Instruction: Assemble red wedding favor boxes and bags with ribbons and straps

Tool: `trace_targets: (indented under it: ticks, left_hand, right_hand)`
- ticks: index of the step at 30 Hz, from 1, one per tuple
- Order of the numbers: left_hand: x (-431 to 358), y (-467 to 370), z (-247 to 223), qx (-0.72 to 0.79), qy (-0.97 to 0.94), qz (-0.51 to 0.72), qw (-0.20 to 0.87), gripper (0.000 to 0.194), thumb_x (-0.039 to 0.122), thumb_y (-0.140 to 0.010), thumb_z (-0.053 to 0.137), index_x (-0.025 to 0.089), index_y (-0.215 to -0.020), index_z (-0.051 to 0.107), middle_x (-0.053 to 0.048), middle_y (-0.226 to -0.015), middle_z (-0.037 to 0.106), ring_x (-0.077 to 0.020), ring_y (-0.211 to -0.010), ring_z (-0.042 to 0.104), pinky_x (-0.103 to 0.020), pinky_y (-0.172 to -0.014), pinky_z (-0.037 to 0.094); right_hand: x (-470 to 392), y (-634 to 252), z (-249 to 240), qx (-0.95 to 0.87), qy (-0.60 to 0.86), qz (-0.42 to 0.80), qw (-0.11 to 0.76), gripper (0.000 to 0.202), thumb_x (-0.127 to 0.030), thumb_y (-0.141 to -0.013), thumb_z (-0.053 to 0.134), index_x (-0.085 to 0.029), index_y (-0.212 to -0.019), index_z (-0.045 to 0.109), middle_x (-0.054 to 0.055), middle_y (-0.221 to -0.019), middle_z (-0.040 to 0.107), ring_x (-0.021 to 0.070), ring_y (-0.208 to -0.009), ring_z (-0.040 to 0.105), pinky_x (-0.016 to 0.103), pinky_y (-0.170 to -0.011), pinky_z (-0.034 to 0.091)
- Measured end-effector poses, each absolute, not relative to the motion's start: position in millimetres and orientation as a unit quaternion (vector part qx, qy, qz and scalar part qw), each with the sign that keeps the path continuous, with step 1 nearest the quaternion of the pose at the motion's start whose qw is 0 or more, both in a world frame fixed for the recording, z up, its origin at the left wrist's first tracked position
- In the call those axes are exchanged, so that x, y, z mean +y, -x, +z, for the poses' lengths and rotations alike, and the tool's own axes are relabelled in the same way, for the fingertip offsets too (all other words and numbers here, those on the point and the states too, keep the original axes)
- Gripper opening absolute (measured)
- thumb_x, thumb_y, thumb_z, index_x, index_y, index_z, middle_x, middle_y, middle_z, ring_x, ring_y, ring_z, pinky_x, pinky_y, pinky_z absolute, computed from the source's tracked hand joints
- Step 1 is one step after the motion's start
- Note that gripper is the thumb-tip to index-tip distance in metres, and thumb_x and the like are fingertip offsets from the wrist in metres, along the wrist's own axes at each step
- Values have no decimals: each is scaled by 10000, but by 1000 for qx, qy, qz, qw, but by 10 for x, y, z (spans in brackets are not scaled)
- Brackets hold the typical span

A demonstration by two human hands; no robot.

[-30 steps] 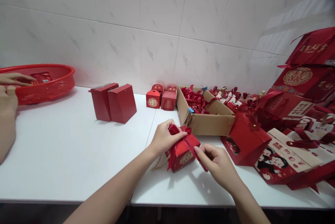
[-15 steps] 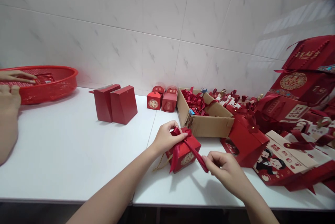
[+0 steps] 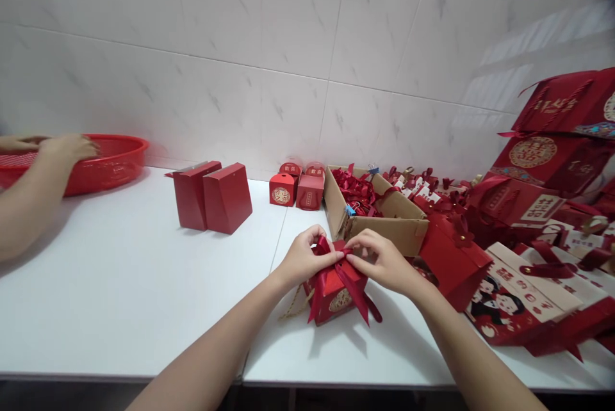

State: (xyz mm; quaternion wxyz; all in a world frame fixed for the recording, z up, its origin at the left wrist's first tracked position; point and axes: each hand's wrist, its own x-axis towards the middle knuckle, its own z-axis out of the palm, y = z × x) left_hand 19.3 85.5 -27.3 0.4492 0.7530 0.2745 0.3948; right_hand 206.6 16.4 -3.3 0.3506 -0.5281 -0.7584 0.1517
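A small red gift box (image 3: pixel 331 302) with a gold emblem stands on the table in front of me. Dark red ribbon (image 3: pixel 353 286) crosses its top in a bow, and the tails hang down over the front. My left hand (image 3: pixel 310 257) pinches the bow's left loop at the top of the box. On the other side my right hand (image 3: pixel 377 260) has thumb and fingers closed on the ribbon by the knot. A twisted gold cord (image 3: pixel 296 305) trails from the box's left side.
Behind the box, a cardboard carton (image 3: pixel 384 225) holds red ribbons. Two tall red boxes (image 3: pixel 228 200) and two small boxes (image 3: pixel 283 190) stand near the wall. Many gift boxes (image 3: pixel 523 296) crowd the right. At left, another person's hands (image 3: pixel 67 148) reach into a red plastic basket (image 3: pixel 120 164).
My right hand has let go of the ribbon tail and moved up and left to the bow's knot. My left hand stays at the bow. The other person's arm has moved over the basket.
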Motion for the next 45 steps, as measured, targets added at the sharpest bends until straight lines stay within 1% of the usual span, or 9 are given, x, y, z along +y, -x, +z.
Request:
trace_targets:
  ticks: [4,9,13,18,21,24,30,38,45]
  left_hand:
    - [870,-185,-283,277,-755,393,445,360,389,-724,697,192,-710,396,25,-703,540,-120,-648,498,-252,-610,396]
    - [873,-175,-272,284,-752,382,455,394,405,-691,722,195,-715,390,29,-697,537,-123,-642,506,-250,-597,397]
    - [860,-173,-238,284,-743,376,476,410,391,-670,738,195,-714,382,22,-703,558,-124,-642,514,-252,-599,406]
    - [882,-195,-247,276,-738,376,488,437,370,-640,766,192,-702,371,10,-711,580,-126,-653,521,-263,-622,417]
    - [904,-208,-276,269,-735,379,493,431,364,-648,763,193,-705,372,7,-731,585,-136,-676,541,-269,-631,429]
    - [896,-210,-281,272,-733,377,498,395,359,-687,731,195,-718,373,15,-719,575,-127,-653,534,-260,-608,421]
    - [871,-203,-273,278,-741,384,476,368,326,-695,720,194,-713,376,23,-707,567,-120,-646,519,-252,-604,410]
    - [872,-190,-268,290,-756,380,447,344,386,-731,689,192,-714,405,21,-710,563,-127,-651,520,-254,-597,394]
    - [860,-189,-240,297,-763,385,425,308,364,-745,674,185,-701,428,23,-703,543,-124,-652,504,-246,-594,383]
  right_hand:
    - [254,-2103,-70,-755,503,190,375,150,-297,-845,579,-174,-782,638,35,-829,548,143,-746,535,250,-656,406]
    - [352,-2170,-110,-684,466,370,421,270,-403,-773,675,-151,-711,600,10,-685,547,116,-621,487,229,-566,366]
    - [467,-2155,-202,-642,441,419,467,299,-420,-711,732,-142,-673,628,10,-643,572,112,-590,485,230,-564,358]
    - [518,-2089,-313,-606,375,477,514,344,-431,-756,691,-144,-623,555,-23,-602,471,83,-557,394,214,-546,306]
    - [467,-2050,-339,-601,368,468,533,365,-422,-765,687,-139,-588,539,-21,-611,436,84,-572,370,219,-551,291]
    - [410,-2028,-361,-583,389,468,538,334,-413,-762,692,-135,-601,603,-3,-627,470,93,-584,398,228,-559,306]
    - [374,-2015,-384,-565,413,482,528,266,-329,-590,827,-157,-713,666,-23,-633,482,91,-588,425,217,-560,327]
    - [339,-2044,-326,-583,420,465,518,224,-353,-724,733,-143,-712,658,6,-683,547,105,-638,479,221,-590,367]
    - [303,-1987,-282,-605,454,412,508,260,-380,-713,734,-139,-692,640,-6,-642,509,107,-612,444,226,-560,341]
